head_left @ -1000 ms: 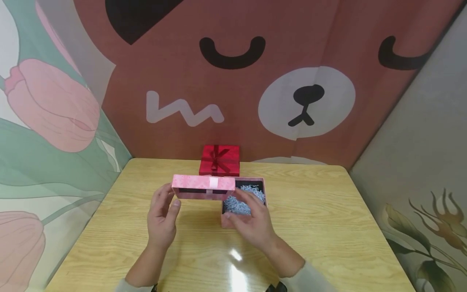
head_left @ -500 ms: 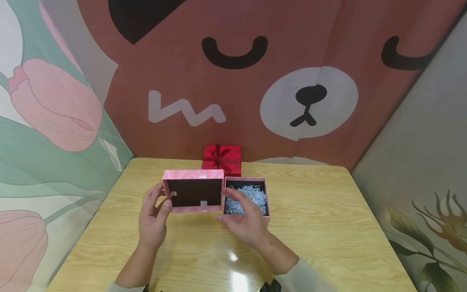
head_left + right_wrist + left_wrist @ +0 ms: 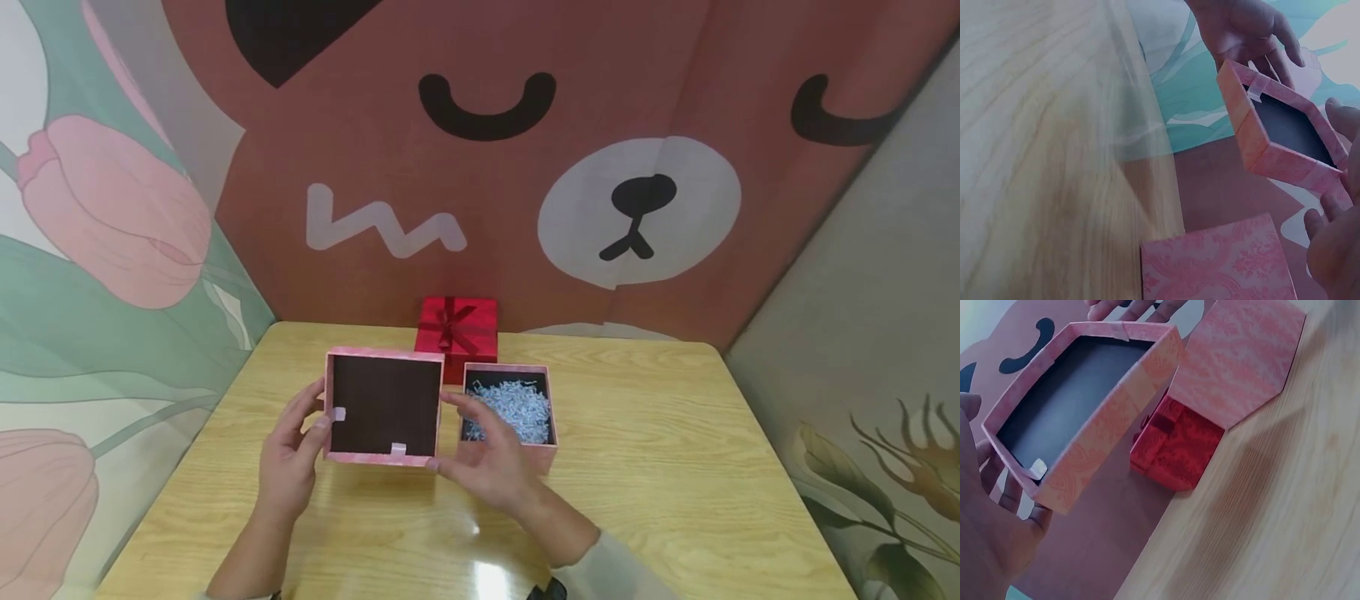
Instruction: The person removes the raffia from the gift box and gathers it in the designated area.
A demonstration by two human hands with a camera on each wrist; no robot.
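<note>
The open box (image 3: 531,457) stands on the worktop (image 3: 645,492); paper shred (image 3: 517,408) lies inside it. To its left, raised clear of the worktop, is the box lid (image 3: 386,404), inner side towards the person. The left grip (image 3: 287,458) is at the lid's left edge, the right grip (image 3: 491,458) at its right, partly before the open box. Behind both, the gift box (image 3: 476,317) stands at the worktop's rear, near the back wall (image 3: 360,150) as I face it.

Left hand (image 3: 291,462) opposite right hand (image 3: 491,467)
</note>
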